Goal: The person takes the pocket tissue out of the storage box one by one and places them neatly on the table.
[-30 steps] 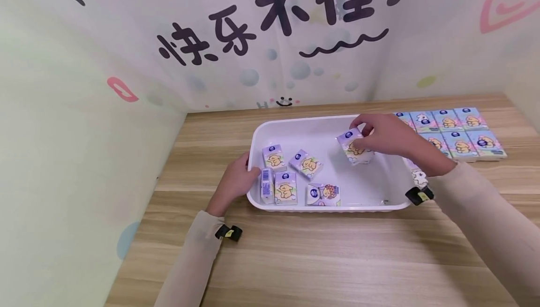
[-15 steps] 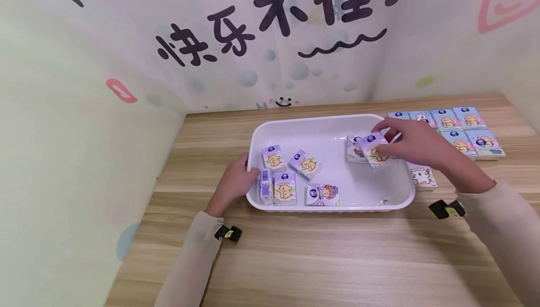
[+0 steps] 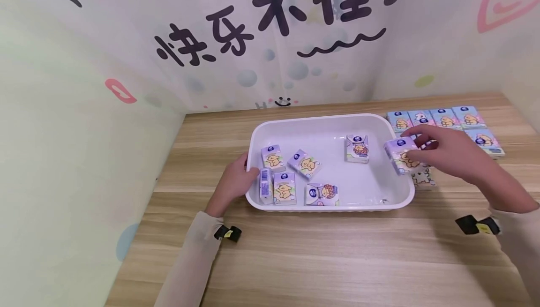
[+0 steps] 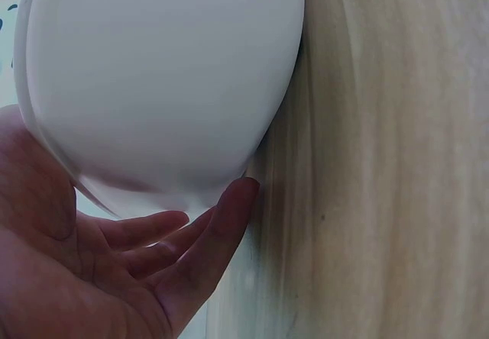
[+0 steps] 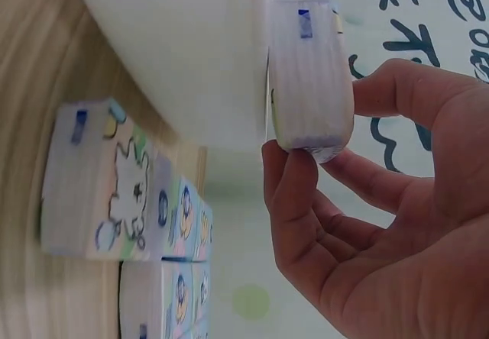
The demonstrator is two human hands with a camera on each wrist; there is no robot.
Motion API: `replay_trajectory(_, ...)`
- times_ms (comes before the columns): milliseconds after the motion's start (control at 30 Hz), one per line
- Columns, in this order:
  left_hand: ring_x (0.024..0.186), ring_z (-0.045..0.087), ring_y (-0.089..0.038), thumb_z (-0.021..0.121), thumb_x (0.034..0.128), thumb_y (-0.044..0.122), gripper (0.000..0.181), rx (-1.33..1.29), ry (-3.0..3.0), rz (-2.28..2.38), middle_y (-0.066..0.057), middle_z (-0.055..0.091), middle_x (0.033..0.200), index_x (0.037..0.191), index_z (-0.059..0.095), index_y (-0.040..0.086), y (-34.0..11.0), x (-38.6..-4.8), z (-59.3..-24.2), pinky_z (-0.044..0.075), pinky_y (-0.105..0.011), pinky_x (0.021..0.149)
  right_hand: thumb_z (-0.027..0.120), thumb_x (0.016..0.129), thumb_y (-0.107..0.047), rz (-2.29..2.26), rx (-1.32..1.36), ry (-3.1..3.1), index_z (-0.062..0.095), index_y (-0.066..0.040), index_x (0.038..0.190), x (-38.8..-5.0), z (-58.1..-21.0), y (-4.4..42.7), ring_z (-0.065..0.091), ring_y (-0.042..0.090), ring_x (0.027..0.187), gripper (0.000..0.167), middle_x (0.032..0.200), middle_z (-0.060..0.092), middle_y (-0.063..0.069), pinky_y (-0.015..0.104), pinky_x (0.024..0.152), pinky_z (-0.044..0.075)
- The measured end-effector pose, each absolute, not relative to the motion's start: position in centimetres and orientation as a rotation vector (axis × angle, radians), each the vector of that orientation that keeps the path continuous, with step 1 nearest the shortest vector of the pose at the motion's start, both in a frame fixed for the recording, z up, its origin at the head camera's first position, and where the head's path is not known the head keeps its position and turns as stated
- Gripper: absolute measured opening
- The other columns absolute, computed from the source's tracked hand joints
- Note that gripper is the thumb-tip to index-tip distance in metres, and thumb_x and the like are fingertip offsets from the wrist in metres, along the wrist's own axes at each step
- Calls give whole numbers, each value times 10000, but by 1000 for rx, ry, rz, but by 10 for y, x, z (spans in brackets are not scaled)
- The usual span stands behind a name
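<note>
A white plastic tray (image 3: pixel 337 207) holds several small purple tissue packs, such as one (image 3: pixel 284 189) near its left end and one (image 3: pixel 357 149) toward the right. My left hand (image 3: pixel 234 181) grips the tray's left rim, thumb over the edge; in the left wrist view the fingers of that hand (image 4: pixel 130 255) curl against the tray's outer wall (image 4: pixel 168 72). Over the tray's right rim, my right hand (image 3: pixel 451 154) pinches a purple pack (image 3: pixel 402 155). The right wrist view has the pack (image 5: pixel 312 79) between thumb and fingers of the right hand (image 5: pixel 382 201), beside the tray wall (image 5: pixel 191 56).
Right of the tray, blue packs (image 3: pixel 469 117) lie in rows on the wooden table (image 3: pixel 320 255). A pack with a white figure (image 3: pixel 423 178) lies in front of them, close to the tray, partly covered by the held pack. A printed cloth (image 3: pixel 236 77) hangs behind.
My right hand has carried the purple pack rightward from inside the tray to above its right rim, uncovering another pack in the tray. The left hand has stayed on the rim.
</note>
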State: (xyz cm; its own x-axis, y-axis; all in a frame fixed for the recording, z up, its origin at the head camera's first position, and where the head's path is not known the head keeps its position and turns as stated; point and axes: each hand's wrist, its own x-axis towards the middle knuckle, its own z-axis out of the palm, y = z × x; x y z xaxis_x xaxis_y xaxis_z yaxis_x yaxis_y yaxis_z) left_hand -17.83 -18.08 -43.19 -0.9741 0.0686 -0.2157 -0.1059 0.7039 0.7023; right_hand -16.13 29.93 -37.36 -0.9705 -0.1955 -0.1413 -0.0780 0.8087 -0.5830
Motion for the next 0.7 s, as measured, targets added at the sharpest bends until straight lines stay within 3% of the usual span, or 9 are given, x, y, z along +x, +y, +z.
replay_trajectory(233, 994, 772, -350, 592, 1078, 214, 649, -43, 2676, 1139, -275, 641, 1451, 1669, 412, 17, -181, -179, -431, 686, -349, 659, 716, 1036, -298, -909, -148, 2830, 593, 16, 1480, -152, -382, 322, 684, 534, 1140, 558, 1296, 665, 358, 333, 691, 574)
replay_trajectory(700, 1029, 761, -350, 590, 1077, 223, 652, -34, 2686, 1133, -268, 637, 1463, 1670, 413, 20, -182, -179, -433, 688, -356, 691, 701, 1068, -277, -905, 11, 2775, 492, 121, 1495, -138, -410, 366, 655, 523, 1034, 620, 1318, 546, 479, 268, 635, 598)
